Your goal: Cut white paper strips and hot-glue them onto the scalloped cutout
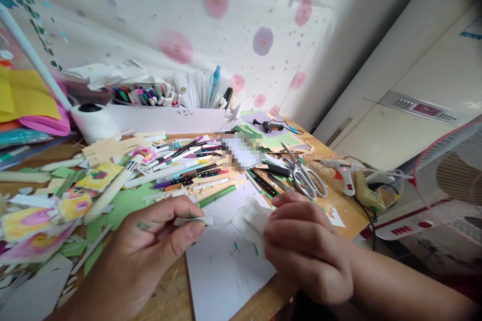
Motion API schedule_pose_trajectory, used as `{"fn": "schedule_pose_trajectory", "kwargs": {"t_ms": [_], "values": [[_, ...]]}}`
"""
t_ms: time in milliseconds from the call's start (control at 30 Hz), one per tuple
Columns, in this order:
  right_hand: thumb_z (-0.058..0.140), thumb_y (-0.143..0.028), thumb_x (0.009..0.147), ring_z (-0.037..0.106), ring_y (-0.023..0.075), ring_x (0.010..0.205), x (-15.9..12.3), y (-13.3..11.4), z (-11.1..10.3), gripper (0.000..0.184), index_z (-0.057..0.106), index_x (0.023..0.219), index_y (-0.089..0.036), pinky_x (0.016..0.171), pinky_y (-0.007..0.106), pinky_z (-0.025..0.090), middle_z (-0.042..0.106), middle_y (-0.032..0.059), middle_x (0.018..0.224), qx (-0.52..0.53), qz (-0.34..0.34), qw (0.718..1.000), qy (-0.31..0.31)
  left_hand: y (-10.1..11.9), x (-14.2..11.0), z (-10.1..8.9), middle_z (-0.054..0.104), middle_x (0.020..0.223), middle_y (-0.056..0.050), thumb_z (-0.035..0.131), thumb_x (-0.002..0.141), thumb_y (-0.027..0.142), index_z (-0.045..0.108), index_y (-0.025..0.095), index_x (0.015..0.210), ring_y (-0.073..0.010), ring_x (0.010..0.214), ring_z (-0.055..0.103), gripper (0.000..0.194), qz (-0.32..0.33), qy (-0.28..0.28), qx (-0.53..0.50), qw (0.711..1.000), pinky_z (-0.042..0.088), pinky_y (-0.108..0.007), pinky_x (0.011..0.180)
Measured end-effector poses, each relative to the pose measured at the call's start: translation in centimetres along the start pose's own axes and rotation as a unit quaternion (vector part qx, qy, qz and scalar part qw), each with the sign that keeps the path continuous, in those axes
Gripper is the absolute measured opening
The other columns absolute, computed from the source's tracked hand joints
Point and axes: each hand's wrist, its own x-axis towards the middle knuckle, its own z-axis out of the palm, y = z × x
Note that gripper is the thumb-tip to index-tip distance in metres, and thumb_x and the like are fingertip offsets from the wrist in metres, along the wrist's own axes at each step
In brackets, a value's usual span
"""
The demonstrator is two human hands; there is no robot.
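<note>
My left hand (150,246) pinches a small white paper strip (194,220) between thumb and forefinger; green marks stain its fingers. My right hand (305,246) is closed around a crumpled white piece of paper or tissue (250,218). Both hands hover over a white sheet (226,266) with small green specks, lying on the wooden table (173,296). The two hands are close together, a short gap between them.
Several marker pens (188,165), paper scraps and coloured cut-outs (41,220) cover the table. Scissors (307,178) and a glue gun (348,173) lie to the right. A white pen box (165,118) and a paper roll (90,120) stand behind. A fan (448,180) sits at the right.
</note>
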Motion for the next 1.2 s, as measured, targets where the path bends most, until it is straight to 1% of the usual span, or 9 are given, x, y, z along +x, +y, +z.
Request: {"fn": "schedule_pose_trajectory", "kwargs": {"t_ms": [67, 133, 200, 300, 367, 700, 933, 1067, 1200], "values": [[0.056, -0.010, 0.085, 0.062, 0.0162, 0.078, -0.2, 0.3, 0.9, 0.010, 0.062, 0.090, -0.016, 0.073, 0.033, 0.056, 0.064, 0.0045, 0.083, 0.063, 0.099, 0.993, 0.003, 0.2, 0.0, 0.0, 0.062, 0.069, 0.001, 0.061, 0.079, 0.039, 0.065, 0.026, 0.071, -0.0168, 0.061, 0.053, 0.015, -0.015, -0.050, 0.002, 0.999, 0.036, -0.023, 0.047], [0.061, -0.011, 0.083, 0.061, 0.0148, 0.076, -0.4, 0.5, 1.9, 0.017, 0.059, 0.099, -0.019, 0.067, 0.028, 0.053, 0.064, 0.0036, 0.085, 0.142, 0.271, 0.952, -0.010, 0.5, 0.1, 0.1, 0.055, 0.061, 0.002, 0.059, 0.080, 0.042, 0.064, 0.026, 0.070, -0.0153, 0.056, 0.048, 0.019, -0.032, -0.087, -0.002, 0.996, 0.034, -0.023, 0.046], [0.067, -0.017, 0.080, 0.059, 0.0144, 0.075, -0.5, 0.7, 2.7, 0.027, 0.056, 0.104, -0.021, 0.062, 0.026, 0.051, 0.063, 0.0033, 0.089, 0.232, 0.423, 0.875, -0.039, 0.9, 0.2, 0.3, 0.046, 0.056, 0.004, 0.058, 0.080, 0.045, 0.062, 0.025, 0.066, -0.0135, 0.052, 0.041, 0.024, -0.044, -0.099, -0.001, 0.994, 0.032, -0.022, 0.046], [0.066, -0.023, 0.079, 0.055, 0.0125, 0.068, -0.5, 0.7, 3.4, 0.028, 0.053, 0.104, -0.021, 0.058, 0.025, 0.047, 0.059, 0.0011, 0.085, 0.364, 0.533, 0.759, -0.086, 1.2, 0.5, 0.7, 0.040, 0.054, 0.006, 0.057, 0.080, 0.045, 0.059, 0.024, 0.063, -0.0121, 0.050, 0.035, 0.027, -0.062, -0.103, -0.002, 0.993, 0.029, -0.021, 0.045], [0.066, -0.023, 0.079, 0.052, 0.0111, 0.065, -0.3, 0.7, 3.6, 0.026, 0.053, 0.101, -0.020, 0.059, 0.024, 0.045, 0.058, -0.0008, 0.080, 0.418, 0.557, 0.710, -0.108, 1.2, 0.7, 0.8, 0.039, 0.054, 0.006, 0.057, 0.081, 0.044, 0.058, 0.023, 0.063, -0.0119, 0.050, 0.034, 0.027, -0.072, -0.113, -0.011, 0.991, 0.029, -0.021, 0.046], [0.078, -0.019, 0.066, 0.051, 0.0077, 0.064, 0.4, 0.2, 4.2, 0.035, 0.056, 0.094, -0.017, 0.062, 0.022, 0.040, 0.058, -0.0057, 0.076, 0.565, 0.601, 0.558, -0.088, 0.3, 0.7, 0.5, 0.044, 0.057, 0.006, 0.061, 0.082, 0.037, 0.056, 0.020, 0.062, -0.0113, 0.057, 0.037, 0.027, -0.123, -0.115, -0.107, 0.980, 0.030, -0.022, 0.052], [0.082, -0.016, 0.062, 0.051, 0.0050, 0.060, -0.1, 0.4, 4.5, 0.039, 0.060, 0.093, -0.016, 0.059, 0.019, 0.039, 0.060, -0.0067, 0.073, 0.595, 0.601, 0.526, -0.091, 0.7, 0.5, 0.4, 0.051, 0.057, 0.006, 0.064, 0.080, 0.027, 0.063, 0.021, 0.066, -0.0086, 0.056, 0.041, 0.016, -0.178, -0.101, -0.281, 0.938, 0.034, -0.019, 0.055], [0.086, -0.022, 0.058, 0.056, 0.0066, 0.062, -0.3, 0.6, 4.6, 0.042, 0.062, 0.091, -0.015, 0.061, 0.021, 0.043, 0.063, -0.0047, 0.075, 0.621, 0.603, 0.496, -0.069, 0.5, 0.7, 0.2, 0.048, 0.056, 0.005, 0.063, 0.081, 0.032, 0.059, 0.019, 0.064, -0.0100, 0.056, 0.039, 0.021, -0.183, -0.135, -0.181, 0.957, 0.031, -0.022, 0.053], [0.085, -0.020, 0.058, 0.057, 0.0067, 0.063, -0.1, 0.6, 4.5, 0.038, 0.063, 0.088, -0.014, 0.062, 0.021, 0.044, 0.064, -0.0041, 0.076, 0.618, 0.603, 0.498, -0.075, 0.2, 0.8, 0.0, 0.045, 0.058, 0.006, 0.061, 0.080, 0.041, 0.056, 0.019, 0.063, -0.0117, 0.057, 0.037, 0.028, -0.164, -0.148, -0.092, 0.971, 0.029, -0.025, 0.054]]}}
